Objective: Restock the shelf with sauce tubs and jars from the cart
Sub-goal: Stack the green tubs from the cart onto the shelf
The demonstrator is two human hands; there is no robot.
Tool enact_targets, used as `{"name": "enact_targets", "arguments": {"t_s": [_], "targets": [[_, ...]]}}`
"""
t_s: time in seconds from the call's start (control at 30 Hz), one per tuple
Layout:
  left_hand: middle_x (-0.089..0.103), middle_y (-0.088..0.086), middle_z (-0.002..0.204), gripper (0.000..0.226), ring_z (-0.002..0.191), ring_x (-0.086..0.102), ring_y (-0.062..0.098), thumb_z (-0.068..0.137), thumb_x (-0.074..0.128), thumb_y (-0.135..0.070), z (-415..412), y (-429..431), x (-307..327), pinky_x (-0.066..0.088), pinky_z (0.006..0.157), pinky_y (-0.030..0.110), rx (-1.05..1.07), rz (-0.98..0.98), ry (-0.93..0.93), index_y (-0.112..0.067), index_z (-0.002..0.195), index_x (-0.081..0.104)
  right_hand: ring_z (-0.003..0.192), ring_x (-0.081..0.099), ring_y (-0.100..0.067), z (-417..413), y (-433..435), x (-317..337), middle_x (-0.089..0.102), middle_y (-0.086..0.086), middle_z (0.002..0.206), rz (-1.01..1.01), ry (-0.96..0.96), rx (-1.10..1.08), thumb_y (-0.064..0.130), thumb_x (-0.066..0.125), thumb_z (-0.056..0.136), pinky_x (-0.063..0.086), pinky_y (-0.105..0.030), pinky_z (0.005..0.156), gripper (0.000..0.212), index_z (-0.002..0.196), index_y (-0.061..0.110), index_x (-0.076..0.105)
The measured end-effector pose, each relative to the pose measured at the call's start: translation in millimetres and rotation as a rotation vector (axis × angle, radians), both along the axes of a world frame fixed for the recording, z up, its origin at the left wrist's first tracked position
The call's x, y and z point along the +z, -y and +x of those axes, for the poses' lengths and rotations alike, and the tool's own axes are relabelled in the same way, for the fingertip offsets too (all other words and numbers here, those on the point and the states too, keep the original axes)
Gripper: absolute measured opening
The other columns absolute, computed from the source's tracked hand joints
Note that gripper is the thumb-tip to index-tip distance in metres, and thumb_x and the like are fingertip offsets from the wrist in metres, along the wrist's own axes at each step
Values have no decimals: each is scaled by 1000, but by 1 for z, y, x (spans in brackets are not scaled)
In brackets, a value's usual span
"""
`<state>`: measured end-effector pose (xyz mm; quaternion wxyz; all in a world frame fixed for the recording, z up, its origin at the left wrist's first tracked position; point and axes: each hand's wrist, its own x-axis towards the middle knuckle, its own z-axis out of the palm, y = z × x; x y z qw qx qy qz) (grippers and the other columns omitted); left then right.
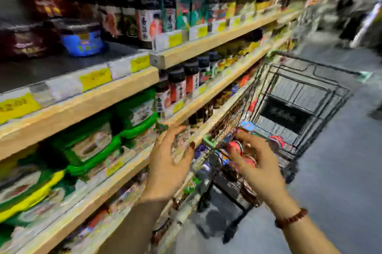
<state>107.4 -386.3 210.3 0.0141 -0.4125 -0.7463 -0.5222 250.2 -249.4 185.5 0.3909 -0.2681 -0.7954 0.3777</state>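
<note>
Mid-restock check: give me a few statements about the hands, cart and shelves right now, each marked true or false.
1. The right hand is at the wire cart, its fingers around a red-topped item. True.
2. The left hand grips the blue tub. False: the tub sits alone on the upper shelf, far from that hand.
3. The green tubs sit on a shelf below the blue tub. True.
4. The cart stands left of the shelving. False: it is on the right, in the aisle.
5. A beaded bracelet is on the left wrist. False: the right wrist.
</note>
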Motion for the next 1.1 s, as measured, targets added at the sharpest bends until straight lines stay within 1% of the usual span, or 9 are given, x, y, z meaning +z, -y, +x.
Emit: {"name": "enact_targets", "arguments": {"t_s": [0.07, 0.13, 0.2, 0.3, 0.47, 0.53, 0.77, 0.9, 1.1], "targets": [[50, -17, 107, 34, 106, 44, -2, 78, 57, -22, 11, -30, -22, 23, 86, -5, -6, -72, 11, -27, 112, 57, 107, 60, -17, 27, -25, -18, 65, 10, 110, -21, 12, -66, 46, 60, 74, 48, -44, 93, 30, 104, 45, 59], [58, -3, 112, 39, 110, 47, 9, 77, 54, -26, 21, -55, -47, 25, 95, 4, -27, -128, -17, -14, 113, 64, 109, 59, -18, 51, -48, -37, 65, 6, 111, -45, 26, -124, 44, 61, 74, 47, -43, 94, 35, 107, 34, 63], [58, 0, 115, 45, 110, 46, 5, 76, 50, -32, 30, -76, -68, 27, 100, 7, -60, -151, -3, -10, 113, 64, 107, 56, -10, 71, -67, -51, 63, 10, 108, -75, 54, -195, 39, 68, 75, 43, -33, 94, 31, 104, 32, 62], [53, -8, 115, 45, 106, 42, -5, 77, 49, -31, 41, -102, -89, 40, 95, 23, -112, -209, 25, -13, 115, 63, 102, 54, -4, 91, -92, -70, 61, 13, 104, -118, 111, -233, 13, 76, 79, 40, -21, 88, 36, 102, 34, 59], [44, -12, 123, 38, 113, 35, 0, 86, 59, -19, 46, -138, -102, 27, 99, 21, -169, -365, 60, -18, 124, 56, 100, 56, -6, 101, -126, -94, 60, 11, 106, -200, 176, -282, 14, 75, 81, 37, -9, 84, 34, 108, 29, 61], [42, -13, 125, 41, 113, 37, 0, 88, 60, -15, 44, -155, -109, 28, 97, 18, -208, -395, 61, -21, 128, 52, 103, 53, -2, 97, -140, -100, 59, 9, 111, -255, 209, -276, 20, 72, 83, 36, -5, 83, 32, 113, 26, 61], [47, -6, 129, 45, 116, 38, 6, 86, 62, -17, 6, -252, -125, 29, 96, 20, -268, -389, 37, -23, 129, 51, 103, 51, -7, 58, -218, -110, 50, 24, 102, -270, 307, -262, 19, 70, 85, 39, -21, 90, 32, 112, 28, 58], [46, -6, 133, 46, 123, 37, 8, 87, 61, -19, -21, -312, -126, 27, 99, 20, -275, -388, 15, -22, 131, 49, 102, 48, -7, 34, -265, -119, 52, 9, 106, -312, 358, -280, 18, 70, 85, 36, -16, 86, 35, 118, 23, 59], [45, -3, 134, 47, 127, 38, 14, 88, 58, -21, -50, -393, -132, 27, 102, 23, -305, -444, -9, -19, 133, 47, 103, 47, -7, 15, -338, -139, 50, 7, 110, -446, 380, -296, 17, 66, 88, 34, -18, 90, 35, 122, 16, 58]]}}
